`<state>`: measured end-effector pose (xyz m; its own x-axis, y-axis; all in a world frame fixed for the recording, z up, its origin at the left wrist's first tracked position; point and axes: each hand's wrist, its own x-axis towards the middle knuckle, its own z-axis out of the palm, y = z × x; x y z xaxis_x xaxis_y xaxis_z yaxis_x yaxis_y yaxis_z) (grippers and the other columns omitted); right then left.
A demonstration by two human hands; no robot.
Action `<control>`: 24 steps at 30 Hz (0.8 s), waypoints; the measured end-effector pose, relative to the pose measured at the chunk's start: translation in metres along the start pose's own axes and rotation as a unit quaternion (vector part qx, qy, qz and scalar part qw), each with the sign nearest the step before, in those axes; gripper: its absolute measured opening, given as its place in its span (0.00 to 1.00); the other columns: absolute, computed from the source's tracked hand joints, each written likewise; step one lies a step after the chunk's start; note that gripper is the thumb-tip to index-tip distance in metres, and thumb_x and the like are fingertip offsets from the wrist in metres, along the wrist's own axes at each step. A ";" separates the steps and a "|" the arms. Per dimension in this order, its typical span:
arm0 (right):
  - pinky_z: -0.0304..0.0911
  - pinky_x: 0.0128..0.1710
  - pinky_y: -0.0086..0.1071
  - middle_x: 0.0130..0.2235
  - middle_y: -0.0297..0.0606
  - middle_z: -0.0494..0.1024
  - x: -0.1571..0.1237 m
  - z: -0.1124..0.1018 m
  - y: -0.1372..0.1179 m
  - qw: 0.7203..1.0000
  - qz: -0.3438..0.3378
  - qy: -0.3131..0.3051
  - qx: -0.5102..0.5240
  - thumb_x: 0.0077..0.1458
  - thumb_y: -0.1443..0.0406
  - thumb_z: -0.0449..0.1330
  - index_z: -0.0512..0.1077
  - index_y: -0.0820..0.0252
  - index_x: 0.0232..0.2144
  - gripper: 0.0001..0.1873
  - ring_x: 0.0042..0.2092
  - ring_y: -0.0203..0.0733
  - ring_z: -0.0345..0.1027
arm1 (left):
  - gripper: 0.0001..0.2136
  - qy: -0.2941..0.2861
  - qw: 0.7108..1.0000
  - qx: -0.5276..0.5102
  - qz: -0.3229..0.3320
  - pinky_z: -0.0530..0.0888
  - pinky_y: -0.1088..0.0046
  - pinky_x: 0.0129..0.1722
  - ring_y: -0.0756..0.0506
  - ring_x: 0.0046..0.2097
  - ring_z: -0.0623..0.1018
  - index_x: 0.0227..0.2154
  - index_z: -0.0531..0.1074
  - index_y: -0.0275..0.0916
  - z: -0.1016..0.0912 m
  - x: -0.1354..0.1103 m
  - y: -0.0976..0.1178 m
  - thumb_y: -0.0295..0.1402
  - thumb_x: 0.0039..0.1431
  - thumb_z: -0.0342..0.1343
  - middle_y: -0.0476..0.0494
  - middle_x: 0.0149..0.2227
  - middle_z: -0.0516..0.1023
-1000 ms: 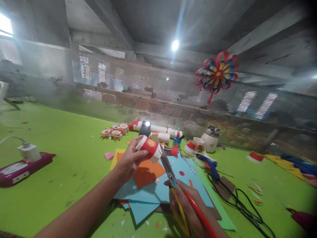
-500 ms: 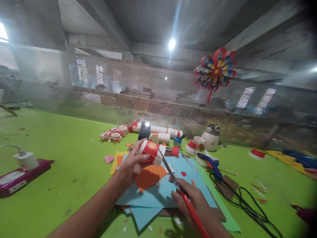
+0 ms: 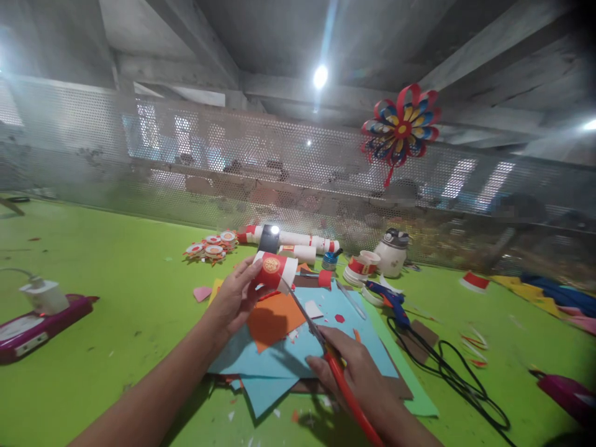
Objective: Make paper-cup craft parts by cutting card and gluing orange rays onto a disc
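Note:
My left hand [image 3: 237,296] grips a red and white paper cup [image 3: 274,271] by its left end; the cup is tilted on its side, its white rim facing right, with a gold emblem on the red band. In my right hand [image 3: 349,360] is a pair of red-handled scissors [image 3: 342,388], the blades pointing up and left. The blade tips meet the cup near its white rim. Whether they pass inside the wall is hard to tell. Below both hands lie blue paper [image 3: 261,360] and a piece of orange paper [image 3: 274,320].
A blue glue gun [image 3: 391,301] with a black cord lies right of the paper. Behind stand cut cups [image 3: 361,268], a white jar [image 3: 392,254], white paper tubes [image 3: 298,253] and a lamp [image 3: 269,239]. A purple power strip [image 3: 51,326] is at left.
The view has shifted slightly. My left hand has turned the cup a little, so the emblem sits further left. The scissors remain at the rim.

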<state>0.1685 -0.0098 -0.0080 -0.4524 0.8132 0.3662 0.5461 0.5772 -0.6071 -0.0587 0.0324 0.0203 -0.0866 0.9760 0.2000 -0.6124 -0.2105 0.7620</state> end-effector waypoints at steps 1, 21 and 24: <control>0.63 0.34 0.31 0.33 0.38 0.75 0.000 0.000 0.001 1.000 0.002 -0.001 0.001 0.56 0.56 0.56 0.71 0.62 0.44 0.18 0.33 0.40 0.67 | 0.12 -0.003 1.000 0.000 0.003 0.77 0.69 0.39 0.47 0.39 0.76 0.41 0.72 0.39 0.000 0.000 0.002 0.34 0.53 0.62 0.44 0.40 0.77; 0.62 0.31 0.30 0.29 0.36 0.72 0.000 -0.005 -0.003 1.000 0.005 0.002 0.025 0.58 0.52 0.53 0.73 0.62 0.41 0.21 0.30 0.39 0.64 | 0.16 -0.046 0.997 0.037 0.044 0.75 0.65 0.38 0.43 0.39 0.77 0.45 0.67 0.39 0.003 -0.004 0.005 0.33 0.53 0.58 0.42 0.40 0.75; 0.59 0.30 0.29 0.27 0.34 0.70 -0.001 -0.005 -0.007 0.999 0.019 0.017 0.043 0.57 0.51 0.52 0.73 0.61 0.41 0.21 0.29 0.39 0.61 | 0.16 -0.057 0.997 0.022 0.046 0.75 0.67 0.40 0.44 0.39 0.76 0.47 0.67 0.40 0.003 -0.006 0.005 0.32 0.54 0.57 0.43 0.40 0.76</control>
<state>0.1686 -0.0147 -0.0004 -0.4073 0.8371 0.3652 0.4987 0.5389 -0.6789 -0.0592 0.0252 0.0251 -0.0503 0.9403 0.3367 -0.5708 -0.3037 0.7628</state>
